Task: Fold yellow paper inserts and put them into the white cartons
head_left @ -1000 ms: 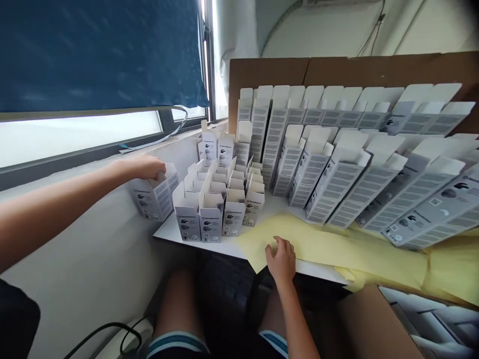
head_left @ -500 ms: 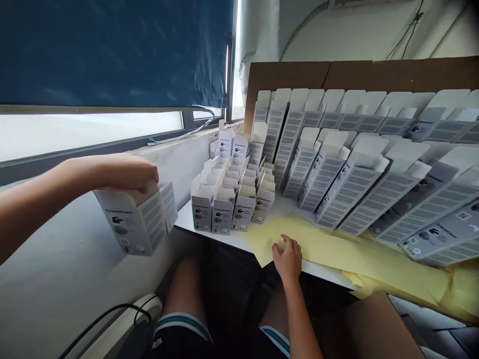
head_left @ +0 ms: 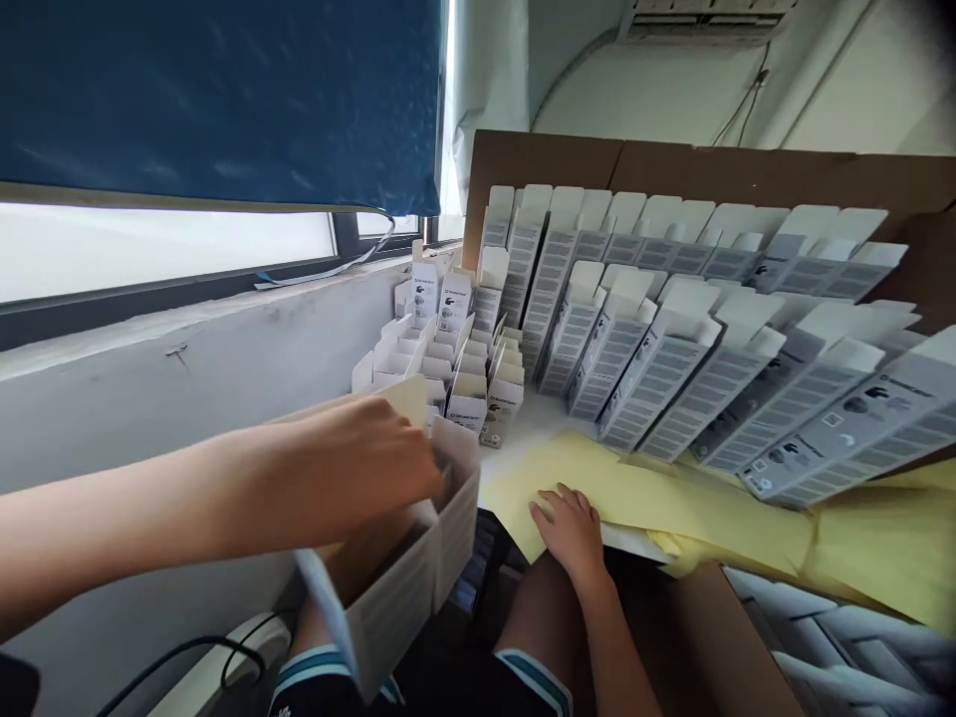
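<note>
My left hand (head_left: pixel 380 458) grips open-topped white and grey cardboard boxes (head_left: pixel 407 583), apparently two side by side, with its fingers over their upper edge. They hang tilted above my lap, off the near edge of the table, and my forearm covers part of them. On the yellow paper (head_left: pixel 649 493) at the table edge lies my right hand (head_left: pixel 572 528), fingers slightly apart and holding nothing. Beyond my left hand, several small open boxes (head_left: pixel 467 408) of the same kind stand upright in rows by the wall.
Taller rows of open printed boxes (head_left: pixel 661 368) fill the table's right and back. A brown cardboard sheet (head_left: pixel 549 159) rises behind them. At lower right sits a brown carton (head_left: pixel 736 637) containing white pieces. A window sill (head_left: pixel 201 314) runs along the left wall.
My left hand has swung the boxes from the left wall rightward and closer to me, tilting them. My right hand stays on the paper edge. The view has shifted slightly right.
</note>
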A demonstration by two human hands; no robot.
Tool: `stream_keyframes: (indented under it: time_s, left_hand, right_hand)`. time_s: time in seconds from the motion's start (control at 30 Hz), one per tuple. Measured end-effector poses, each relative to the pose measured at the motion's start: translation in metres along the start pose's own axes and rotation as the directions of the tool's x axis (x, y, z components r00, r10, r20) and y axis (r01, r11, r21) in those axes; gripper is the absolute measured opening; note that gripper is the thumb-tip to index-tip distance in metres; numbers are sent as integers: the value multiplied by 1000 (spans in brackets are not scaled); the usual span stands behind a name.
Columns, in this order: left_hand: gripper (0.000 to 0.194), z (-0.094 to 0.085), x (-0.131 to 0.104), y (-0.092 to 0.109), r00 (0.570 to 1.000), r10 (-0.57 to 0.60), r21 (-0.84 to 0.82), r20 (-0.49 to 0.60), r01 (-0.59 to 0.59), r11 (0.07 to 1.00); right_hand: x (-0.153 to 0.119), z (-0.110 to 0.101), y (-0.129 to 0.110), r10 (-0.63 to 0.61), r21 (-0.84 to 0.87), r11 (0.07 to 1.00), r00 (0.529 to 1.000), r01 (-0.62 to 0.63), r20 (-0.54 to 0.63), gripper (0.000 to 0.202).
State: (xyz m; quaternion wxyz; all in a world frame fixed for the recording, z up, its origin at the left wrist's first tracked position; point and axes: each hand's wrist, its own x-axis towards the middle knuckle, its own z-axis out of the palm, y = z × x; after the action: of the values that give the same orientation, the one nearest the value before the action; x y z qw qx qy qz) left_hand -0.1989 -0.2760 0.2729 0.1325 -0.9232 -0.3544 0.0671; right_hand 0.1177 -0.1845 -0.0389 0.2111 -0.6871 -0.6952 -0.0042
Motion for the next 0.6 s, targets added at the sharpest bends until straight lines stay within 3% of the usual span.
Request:
stream_keyframes:
  time_s: [0.07, 0.23, 0.43, 0.6]
  left_hand:
    - [31, -3, 26, 8, 991, 135, 52, 19, -136, 989]
    - [21, -7, 105, 18, 979, 186, 49, -89, -182, 982]
    - [23, -3, 214, 4, 990, 93, 23, -110, -91, 996]
    - [28, 18, 282, -17, 997, -31, 16, -64, 32, 999]
  right_hand:
    - [-1, -5, 9, 15, -11, 1000, 1000, -15, -8, 30]
    - [-4, -9, 25, 20, -14, 1000, 999, -21, -26, 22]
    - [-16, -2, 26, -11, 9, 1000, 990, 13, -144, 23]
    - [-19, -5, 22, -3, 59, 998, 990, 11, -139, 21]
